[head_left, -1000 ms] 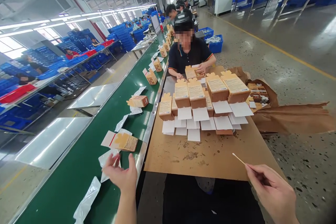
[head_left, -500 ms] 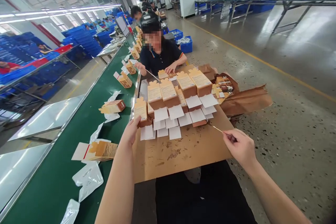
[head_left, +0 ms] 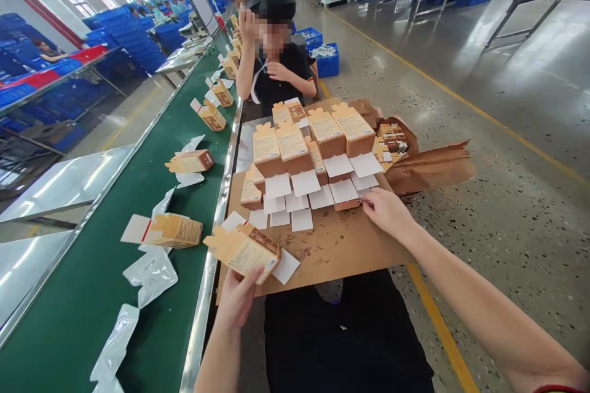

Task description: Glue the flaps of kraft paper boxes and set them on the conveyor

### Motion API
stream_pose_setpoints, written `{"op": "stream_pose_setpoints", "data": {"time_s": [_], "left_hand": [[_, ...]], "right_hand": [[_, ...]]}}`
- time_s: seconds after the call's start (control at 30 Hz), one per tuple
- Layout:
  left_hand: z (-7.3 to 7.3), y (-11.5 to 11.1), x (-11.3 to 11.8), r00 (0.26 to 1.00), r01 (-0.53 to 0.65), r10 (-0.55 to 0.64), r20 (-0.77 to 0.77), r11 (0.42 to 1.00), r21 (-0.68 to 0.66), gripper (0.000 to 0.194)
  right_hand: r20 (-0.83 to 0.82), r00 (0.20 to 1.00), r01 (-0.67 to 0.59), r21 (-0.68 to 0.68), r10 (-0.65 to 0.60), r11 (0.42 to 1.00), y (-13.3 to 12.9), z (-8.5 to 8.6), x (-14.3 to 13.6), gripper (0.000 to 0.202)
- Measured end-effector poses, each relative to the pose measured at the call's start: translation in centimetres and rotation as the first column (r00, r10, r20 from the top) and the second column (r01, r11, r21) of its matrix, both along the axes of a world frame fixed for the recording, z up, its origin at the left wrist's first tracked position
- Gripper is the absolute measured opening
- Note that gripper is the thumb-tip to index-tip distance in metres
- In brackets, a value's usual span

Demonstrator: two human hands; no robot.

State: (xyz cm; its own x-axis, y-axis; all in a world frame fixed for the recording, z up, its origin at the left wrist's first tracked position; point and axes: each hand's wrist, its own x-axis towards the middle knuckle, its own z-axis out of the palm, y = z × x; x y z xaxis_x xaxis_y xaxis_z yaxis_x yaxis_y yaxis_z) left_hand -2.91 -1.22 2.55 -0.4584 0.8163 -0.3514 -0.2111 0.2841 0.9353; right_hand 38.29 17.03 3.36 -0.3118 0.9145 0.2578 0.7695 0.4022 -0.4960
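Note:
My left hand (head_left: 239, 298) grips a small brown and yellow carton (head_left: 246, 250) by its near edge, low over the front left of the cardboard sheet (head_left: 341, 242). White flaps stick out from both ends of this carton. My right hand (head_left: 385, 209) has its fingers pressed together at the right front corner of the stacked cartons (head_left: 292, 147); what they hold, if anything, is hidden. Those cartons stand in rows, several with white flaps pointing toward me.
On the left runs a green conveyor belt (head_left: 138, 196) with a metal edge, bearing open cartons (head_left: 175, 230) and clear plastic pouches (head_left: 152, 273). A person (head_left: 281, 67) sits across the stack. Torn brown paper (head_left: 433, 169) lies at the right, around more cartons.
My left hand has drawn a carton off the stack's left end, toward me. My right hand has moved left to the stack; its thin stick no longer shows. The person opposite has raised their hands.

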Motion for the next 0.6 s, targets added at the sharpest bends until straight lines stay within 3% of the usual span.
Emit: {"op": "stream_pose_setpoints", "data": {"time_s": [0.13,0.2,0.27,0.4,0.5,0.6], "left_hand": [[-1.9,-0.5,2.2,0.997,-0.017,0.018,-0.070,1.000,0.002,0.095],[-2.3,-0.4,2.7,0.993,-0.046,0.049,-0.105,0.999,0.024,0.095],[-2.3,-0.3,3.0,0.992,-0.045,0.048,-0.114,0.999,0.028,0.096],[-1.7,-0.1,3.2,0.991,-0.029,0.031,-0.132,0.999,0.020,0.101],[-1.6,-0.2,3.2,0.987,0.029,-0.026,-0.159,0.999,0.016,0.096],[-2.6,-0.4,3.4,0.982,-0.003,0.010,-0.186,0.999,0.038,0.099]], "right_hand": [[-0.183,0.976,0.143,0.125,-0.118,0.982,-4.0,0.2,2.6,0.021],[-0.329,0.932,0.218,0.176,-0.152,0.960,-7.3,-0.4,2.0,0.021],[-0.429,0.900,0.157,0.156,-0.077,0.975,-11.0,-1.4,-0.8,0.021],[-0.475,0.866,-0.131,0.084,0.155,0.988,-16.2,-4.2,-10.0,0.027],[-0.397,0.874,-0.259,0.105,0.279,0.960,-17.2,-6.0,-14.6,0.034],[-0.337,0.898,-0.262,0.105,0.282,0.959,-16.6,-6.8,-15.2,0.036]]}}
